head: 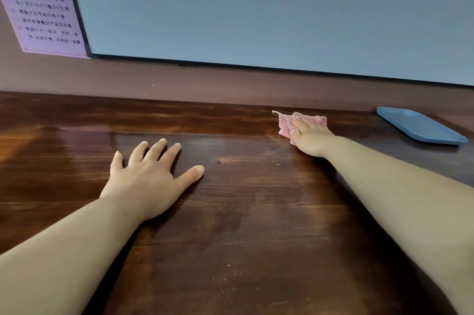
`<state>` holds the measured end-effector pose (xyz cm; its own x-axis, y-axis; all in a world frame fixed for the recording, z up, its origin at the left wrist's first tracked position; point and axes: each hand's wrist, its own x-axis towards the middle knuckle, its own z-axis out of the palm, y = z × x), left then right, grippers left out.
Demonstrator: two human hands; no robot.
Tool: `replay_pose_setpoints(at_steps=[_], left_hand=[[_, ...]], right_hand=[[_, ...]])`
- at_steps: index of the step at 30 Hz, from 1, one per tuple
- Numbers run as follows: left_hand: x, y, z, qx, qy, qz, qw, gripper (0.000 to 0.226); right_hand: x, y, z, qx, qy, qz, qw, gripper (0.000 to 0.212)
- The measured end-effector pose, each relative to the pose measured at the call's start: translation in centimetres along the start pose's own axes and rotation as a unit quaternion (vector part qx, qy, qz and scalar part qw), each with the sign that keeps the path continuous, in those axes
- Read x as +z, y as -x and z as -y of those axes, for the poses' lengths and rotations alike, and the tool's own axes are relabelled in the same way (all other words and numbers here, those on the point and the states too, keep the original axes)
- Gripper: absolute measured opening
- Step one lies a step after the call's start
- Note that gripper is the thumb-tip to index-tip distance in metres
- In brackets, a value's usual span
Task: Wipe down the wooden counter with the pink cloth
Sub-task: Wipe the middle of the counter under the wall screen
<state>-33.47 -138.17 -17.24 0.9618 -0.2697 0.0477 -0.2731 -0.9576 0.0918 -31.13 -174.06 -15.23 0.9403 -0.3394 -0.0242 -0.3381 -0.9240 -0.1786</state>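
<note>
While the right hand [311,139] presses the pink cloth [286,125], a blue tray [420,126] lies near.

Blue tray [420,125] far right; pink printed notice [43,7] upper left.

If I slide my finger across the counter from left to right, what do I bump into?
left hand → pink cloth → right hand pressing on it → blue tray
</note>
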Motion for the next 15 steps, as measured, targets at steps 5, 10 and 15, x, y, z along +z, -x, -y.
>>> replay_pose_setpoints(at_steps=[5,10,15], left_hand=[[0.2,-0.3,0.0,-0.003,0.002,0.008,1.0,0.101],[0.2,-0.3,0.1,0.001,-0.001,-0.003,1.0,0.102],[0.2,-0.2,0.1,-0.002,0.005,-0.002,1.0,0.101]], right_hand=[[1.0,2.4,0.4,-0.054,0.011,0.036,0.998,0.057],[0.3,1.3,1.2,-0.051,-0.009,0.019,0.998,0.056],[0.6,2.0,2.5,-0.045,0.008,0.032,0.998,0.055]])
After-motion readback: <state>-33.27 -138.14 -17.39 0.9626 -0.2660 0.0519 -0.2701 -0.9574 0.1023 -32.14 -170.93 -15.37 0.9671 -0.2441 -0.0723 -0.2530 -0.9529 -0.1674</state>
